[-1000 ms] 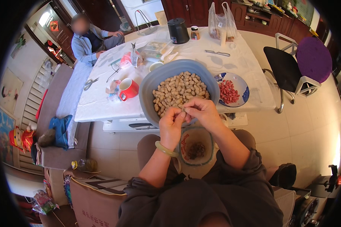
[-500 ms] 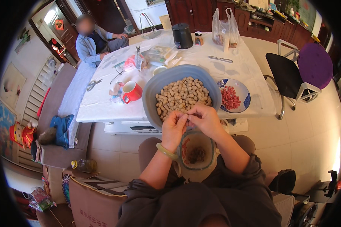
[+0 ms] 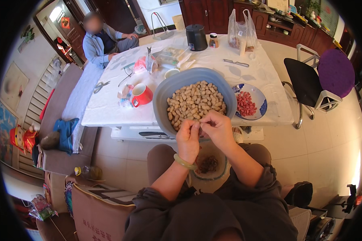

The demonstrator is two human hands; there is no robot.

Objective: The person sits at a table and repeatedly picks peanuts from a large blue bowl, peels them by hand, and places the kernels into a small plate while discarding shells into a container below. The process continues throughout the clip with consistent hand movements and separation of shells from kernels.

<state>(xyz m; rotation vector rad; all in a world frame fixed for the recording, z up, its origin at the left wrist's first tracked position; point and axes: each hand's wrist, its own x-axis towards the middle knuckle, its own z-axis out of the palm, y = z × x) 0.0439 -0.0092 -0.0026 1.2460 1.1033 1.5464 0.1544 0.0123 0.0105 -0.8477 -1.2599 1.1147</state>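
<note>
left hand (image 3: 188,138): pinching a peanut (image 3: 198,125) at the fingertips, just over the near rim of the basin (image 3: 161,98)
right hand (image 3: 218,127): gripping the same peanut, probably cracking it
bowl (image 3: 220,173): sitting below the basin, on the lap, likely catching shells
plate (image 3: 262,99): resting right of the basin, holding red kernels
mug (image 3: 142,95): sitting left of the basin

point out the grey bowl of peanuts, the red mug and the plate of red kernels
grey bowl of peanuts (image 3: 161,96), head view, bare left wall of the bowl
red mug (image 3: 142,94), head view, side of the mug body
plate of red kernels (image 3: 258,94), head view, blue patterned rim
</note>
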